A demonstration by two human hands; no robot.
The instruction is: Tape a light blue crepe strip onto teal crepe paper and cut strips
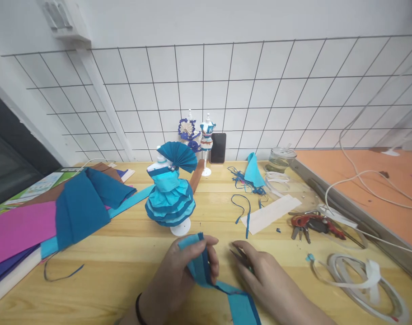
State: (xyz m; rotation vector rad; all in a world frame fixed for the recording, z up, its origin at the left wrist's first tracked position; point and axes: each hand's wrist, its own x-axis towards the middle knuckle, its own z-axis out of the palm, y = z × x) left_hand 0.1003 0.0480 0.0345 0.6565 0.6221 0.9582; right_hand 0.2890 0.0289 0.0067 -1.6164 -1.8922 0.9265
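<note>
My left hand (189, 266) pinches a turquoise crepe-paper strip (199, 270) with a dark blue edge between thumb and fingers. The strip twists downward and its lower end lies on the table near the bottom of the view. To the right, my right hand (263, 271) is curled around a slim dark pointed tool (240, 258); most of it is hidden by the fingers, so I cannot tell its exact kind. Just beyond my left hand stands a small white mannequin (180, 226) in a tiered turquoise dress (170, 196) with a pleated blue fan (180, 157) at its shoulder.
Folded coloured paper sheets (80, 207) lie at the left. Two smaller dressed mannequins (206, 135) and a phone (218, 148) stand by the tiled wall. On the right are blue scraps (241, 177), a white strip (270, 214), keys (306, 232), coiled tape (368, 280) and a lidded glass container (278, 159).
</note>
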